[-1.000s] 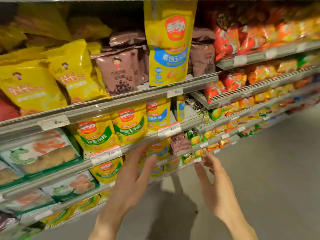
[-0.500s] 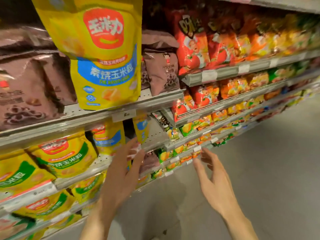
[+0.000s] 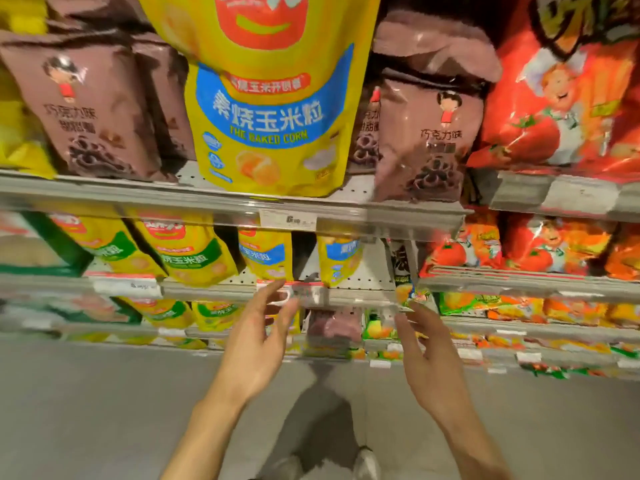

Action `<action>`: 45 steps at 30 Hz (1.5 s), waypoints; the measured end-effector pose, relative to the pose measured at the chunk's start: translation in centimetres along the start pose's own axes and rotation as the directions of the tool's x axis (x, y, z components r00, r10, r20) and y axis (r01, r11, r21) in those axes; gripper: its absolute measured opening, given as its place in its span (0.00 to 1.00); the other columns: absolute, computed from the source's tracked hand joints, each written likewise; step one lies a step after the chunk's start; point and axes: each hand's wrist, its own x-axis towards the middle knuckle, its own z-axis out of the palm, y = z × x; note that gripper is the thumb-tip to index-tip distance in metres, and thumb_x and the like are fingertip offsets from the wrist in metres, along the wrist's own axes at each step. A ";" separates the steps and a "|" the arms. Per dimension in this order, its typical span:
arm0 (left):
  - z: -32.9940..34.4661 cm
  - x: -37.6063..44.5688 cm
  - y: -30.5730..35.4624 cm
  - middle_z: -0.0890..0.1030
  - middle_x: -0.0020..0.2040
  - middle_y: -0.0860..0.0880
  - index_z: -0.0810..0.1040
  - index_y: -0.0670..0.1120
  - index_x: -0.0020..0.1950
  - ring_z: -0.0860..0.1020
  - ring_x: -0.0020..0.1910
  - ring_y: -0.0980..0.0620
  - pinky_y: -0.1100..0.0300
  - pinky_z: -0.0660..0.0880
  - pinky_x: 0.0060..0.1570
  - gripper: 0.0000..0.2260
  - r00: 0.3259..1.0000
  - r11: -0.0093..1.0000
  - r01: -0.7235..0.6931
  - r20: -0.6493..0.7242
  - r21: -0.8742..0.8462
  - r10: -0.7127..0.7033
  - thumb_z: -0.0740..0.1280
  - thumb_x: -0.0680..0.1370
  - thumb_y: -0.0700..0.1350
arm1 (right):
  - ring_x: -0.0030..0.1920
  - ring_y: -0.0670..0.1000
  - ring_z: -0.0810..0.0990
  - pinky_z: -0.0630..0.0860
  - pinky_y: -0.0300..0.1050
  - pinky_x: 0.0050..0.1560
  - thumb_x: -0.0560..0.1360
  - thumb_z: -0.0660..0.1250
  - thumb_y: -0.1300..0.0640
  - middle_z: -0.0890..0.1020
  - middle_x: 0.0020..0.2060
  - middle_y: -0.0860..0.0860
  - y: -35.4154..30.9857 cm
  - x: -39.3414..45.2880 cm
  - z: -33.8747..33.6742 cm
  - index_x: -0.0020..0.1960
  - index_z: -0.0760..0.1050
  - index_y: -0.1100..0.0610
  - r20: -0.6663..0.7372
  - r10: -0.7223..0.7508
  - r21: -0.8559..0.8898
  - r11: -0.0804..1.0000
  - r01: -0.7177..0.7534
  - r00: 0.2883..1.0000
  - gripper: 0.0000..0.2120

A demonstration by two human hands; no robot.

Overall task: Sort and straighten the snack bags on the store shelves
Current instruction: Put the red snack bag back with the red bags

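Grey metal shelving (image 3: 221,199) fills the view, tier on tier, packed with snack bags. Biggest of all, a tall yellow foil pouch with a blue band reading "THE BAKED CORN" (image 3: 266,109) stands upright on the upper shelf, front and centre, squeezed between brown chocolate-ring bags: one on its left (image 3: 90,109), one on its right (image 3: 429,133). Off to the right, glossy red tomato-print bags (image 3: 561,98) crowd the next bay. One tier down, smaller yellow corn pouches with green bands (image 3: 187,251) lean to the side, and two yellow pouches with blue bands (image 3: 266,252) stand beside them, a gap between that pair. Below the shelves, grey floor (image 3: 86,410).

Now the hands: the left hand (image 3: 256,351) is raised in front of the lower shelf edge, fingers spread and loose, tips just at the clear price-tag strip (image 3: 308,294), gripping nothing. The right hand (image 3: 429,362) hangs alongside, palm turned inward, fingers relaxed and open, its tips near a small orange-and-green packet (image 3: 407,292) on the shelf lip; contact I cannot tell.
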 end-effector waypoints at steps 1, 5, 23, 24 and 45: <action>0.8 -0.5 -0.3 0.81 0.59 0.57 0.74 0.58 0.69 0.80 0.55 0.62 0.58 0.79 0.55 0.21 0.999 1.000 0.030 -0.024 0.006 -0.030 0.64 0.79 0.64 | 0.64 0.47 0.78 0.74 0.54 0.68 0.77 0.57 0.30 0.80 0.65 0.46 0.9 0.7 0.1 0.72 0.72 0.49 0.035 -0.009 -0.015 1.000 0.009 0.999 0.32; 3.4 -2.4 -0.8 0.82 0.58 0.57 0.75 0.54 0.68 0.81 0.52 0.62 0.62 0.78 0.53 0.17 0.989 0.993 0.121 -0.086 0.003 -0.121 0.65 0.80 0.55 | 0.70 0.51 0.74 0.68 0.56 0.74 0.77 0.58 0.30 0.77 0.70 0.49 3.7 2.3 0.1 0.72 0.72 0.52 0.157 -0.021 -0.054 0.998 0.030 0.987 0.34; 14.7 7.5 -19.9 0.82 0.58 0.48 0.74 0.46 0.69 0.80 0.59 0.46 0.51 0.74 0.64 0.18 0.893 0.893 0.435 0.070 0.120 -0.445 0.63 0.83 0.53 | 0.58 0.59 0.82 0.77 0.54 0.61 0.80 0.56 0.34 0.84 0.55 0.55 17.9 11.4 12.4 0.60 0.79 0.56 0.269 0.287 -0.200 0.950 -0.239 0.919 0.28; 15.4 8.4 -21.3 0.81 0.59 0.48 0.73 0.46 0.71 0.79 0.61 0.46 0.51 0.73 0.65 0.19 0.897 0.897 0.426 0.075 0.114 -0.435 0.63 0.83 0.53 | 0.60 0.58 0.81 0.76 0.55 0.64 0.77 0.55 0.30 0.84 0.58 0.54 19.6 12.5 13.9 0.63 0.79 0.55 0.261 0.298 -0.192 0.948 -0.253 0.918 0.33; 26.3 16.0 -32.3 0.77 0.57 0.45 0.70 0.41 0.69 0.74 0.49 0.51 0.62 0.66 0.49 0.21 0.830 0.817 0.558 0.092 -0.145 -0.551 0.57 0.85 0.56 | 0.66 0.57 0.76 0.70 0.55 0.69 0.79 0.55 0.30 0.79 0.66 0.51 30.6 21.7 24.1 0.75 0.66 0.51 0.331 0.485 -0.001 0.858 -0.514 0.809 0.33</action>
